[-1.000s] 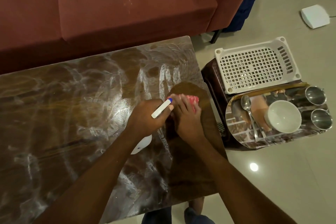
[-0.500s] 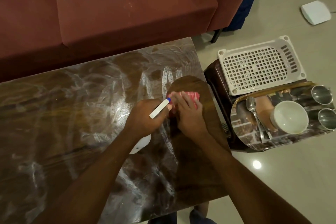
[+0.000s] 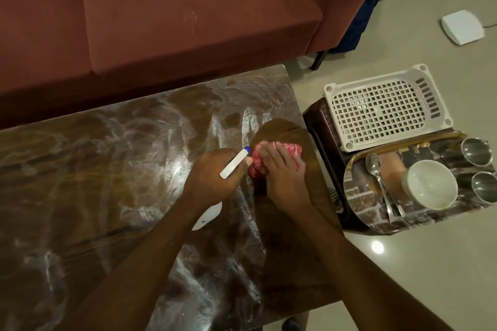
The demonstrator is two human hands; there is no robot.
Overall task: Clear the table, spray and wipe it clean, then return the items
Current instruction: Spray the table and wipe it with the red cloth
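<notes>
A dark brown table (image 3: 80, 183) is streaked with white spray film, with a wiped dark patch near its right end. My right hand (image 3: 282, 172) presses a red and white cloth (image 3: 258, 158) flat onto the tabletop there. My left hand (image 3: 215, 177) grips a white spray bottle (image 3: 234, 164) with a blue tip, held just left of the cloth; the bottle's body shows below my wrist. To the right, a shiny tray (image 3: 363, 196) holds a spoon (image 3: 376, 174), a white bowl (image 3: 430, 185) and two steel cups (image 3: 476, 150).
A red sofa (image 3: 174, 13) runs along the table's far side. A white plastic basket (image 3: 382, 107) lies on a dark stool beside the tray, right of the table. A white box (image 3: 462, 25) lies on the tiled floor at the far right.
My right hand slid the cloth slightly away from me and to the left over the wiped patch. My left hand with the bottle stayed beside it.
</notes>
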